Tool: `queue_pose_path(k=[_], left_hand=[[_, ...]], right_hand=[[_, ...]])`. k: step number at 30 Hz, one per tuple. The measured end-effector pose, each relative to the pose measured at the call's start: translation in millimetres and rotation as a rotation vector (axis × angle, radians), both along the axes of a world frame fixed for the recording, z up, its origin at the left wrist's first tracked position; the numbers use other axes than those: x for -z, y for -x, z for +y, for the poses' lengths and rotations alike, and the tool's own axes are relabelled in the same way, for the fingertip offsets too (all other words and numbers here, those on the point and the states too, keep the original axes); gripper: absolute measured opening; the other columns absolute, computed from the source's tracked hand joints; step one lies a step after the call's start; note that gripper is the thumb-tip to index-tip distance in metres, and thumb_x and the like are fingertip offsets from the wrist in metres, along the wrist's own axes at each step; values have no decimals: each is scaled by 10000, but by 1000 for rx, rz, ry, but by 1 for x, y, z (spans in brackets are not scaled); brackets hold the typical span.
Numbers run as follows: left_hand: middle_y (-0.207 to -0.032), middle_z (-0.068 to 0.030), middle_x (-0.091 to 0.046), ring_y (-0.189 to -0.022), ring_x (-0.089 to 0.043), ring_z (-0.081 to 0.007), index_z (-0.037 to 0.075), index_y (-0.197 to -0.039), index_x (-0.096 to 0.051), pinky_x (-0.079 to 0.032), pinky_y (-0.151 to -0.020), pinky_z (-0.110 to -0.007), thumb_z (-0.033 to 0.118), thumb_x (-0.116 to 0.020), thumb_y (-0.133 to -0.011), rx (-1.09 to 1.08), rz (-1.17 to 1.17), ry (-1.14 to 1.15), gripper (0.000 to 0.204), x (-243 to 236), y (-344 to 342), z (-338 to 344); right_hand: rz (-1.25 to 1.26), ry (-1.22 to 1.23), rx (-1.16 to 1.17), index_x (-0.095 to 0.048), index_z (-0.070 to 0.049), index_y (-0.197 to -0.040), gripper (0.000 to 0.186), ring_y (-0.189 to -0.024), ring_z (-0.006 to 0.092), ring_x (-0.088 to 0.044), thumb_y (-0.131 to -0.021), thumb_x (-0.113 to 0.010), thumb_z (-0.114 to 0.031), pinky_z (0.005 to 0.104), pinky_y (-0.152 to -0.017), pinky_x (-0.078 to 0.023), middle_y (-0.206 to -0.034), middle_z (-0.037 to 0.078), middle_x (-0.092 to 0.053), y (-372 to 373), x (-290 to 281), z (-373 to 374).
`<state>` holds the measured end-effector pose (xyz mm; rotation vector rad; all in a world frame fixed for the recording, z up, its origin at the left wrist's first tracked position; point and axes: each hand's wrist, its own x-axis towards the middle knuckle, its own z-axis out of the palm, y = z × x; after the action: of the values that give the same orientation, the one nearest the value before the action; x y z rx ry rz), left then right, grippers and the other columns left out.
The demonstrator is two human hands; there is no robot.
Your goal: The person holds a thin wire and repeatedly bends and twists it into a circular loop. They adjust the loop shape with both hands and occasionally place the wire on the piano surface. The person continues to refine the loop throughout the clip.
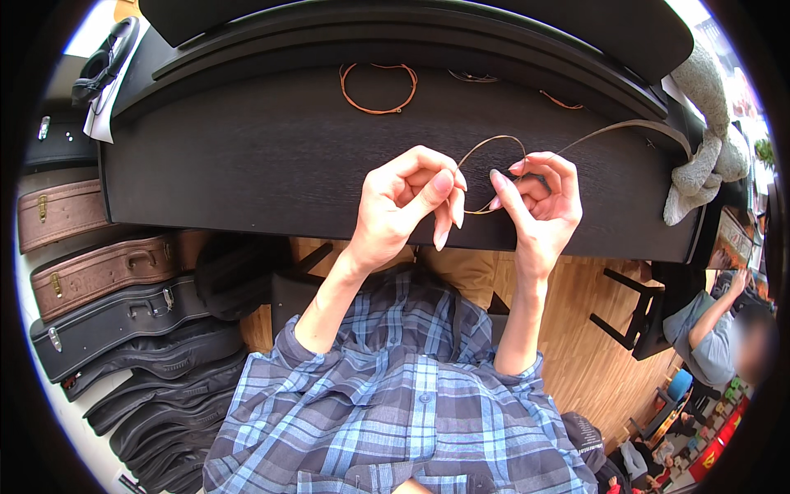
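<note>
A thin coiled metal string, which looks like a guitar string (494, 137), forms a loop between my two hands above the black wooden surface. My left hand (401, 200) pinches the left side of the loop between thumb and fingers. On the other side, my right hand (545, 202) is closed with thumb and index finger at the loop. A loose length of the string arcs away from the right hand toward a grey plush toy (709, 169). Farther back lies a copper-coloured coiled string (346, 92), touched by neither hand.
More string pieces (562, 100) lie along the back of the black surface (247, 156). Headphones (107, 62) sit at the far left. Several instrument cases (107, 276) are lined up on the left. A black stool (638, 309) and another person (712, 329) are at right.
</note>
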<state>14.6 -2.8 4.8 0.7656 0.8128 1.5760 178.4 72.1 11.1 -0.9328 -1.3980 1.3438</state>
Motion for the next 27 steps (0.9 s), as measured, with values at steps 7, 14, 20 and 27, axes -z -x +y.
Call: queue_pose_path(k=[7, 14, 20, 27], left_hand=[[-721, -79, -641, -517, -586, -105, -11, -1016, -590, -465, -494, -214, 132, -530, -1018, 10, 15, 26, 155, -1, -1, 0], [-716, -72, -635, -518, -582, -99, -10, -1012, -590, -461, -493, -209, 125, -528, -1019, 0, 49, 43, 148, -3, -3, -1], [-711, -80, -630, -508, -582, -112, -10, -1009, -580, -464, -484, -218, 147, -530, -1019, -30, 2, 11, 165, 1, -2, -1], [-683, -77, -610, -469, -578, -133, -8, -1024, -545, -455, -471, -222, 214, -529, -1020, -119, -132, -33, 223, 8, 1, 1]], right_hand=[[152, 191, -63, -519, 0, -1191, 407, -701, 118, -674, -833, -696, 83, 217, -645, -561, -972, 104, -621, -4, -11, 2], [43, 283, -127, -463, -1, -1314, 475, -900, 196, -725, -890, -676, 12, 187, -631, -533, -1085, 204, -696, -4, -21, 2], [1, 249, -188, -394, -8, -1390, 491, -1017, 224, -701, -953, -616, -46, 165, -552, -482, -1111, 205, -684, -4, -20, 1], [17, 197, -238, -430, 5, -1358, 408, -966, 198, -706, -1003, -558, -151, 173, -536, -478, -1000, 135, -673, -14, -10, 5]])
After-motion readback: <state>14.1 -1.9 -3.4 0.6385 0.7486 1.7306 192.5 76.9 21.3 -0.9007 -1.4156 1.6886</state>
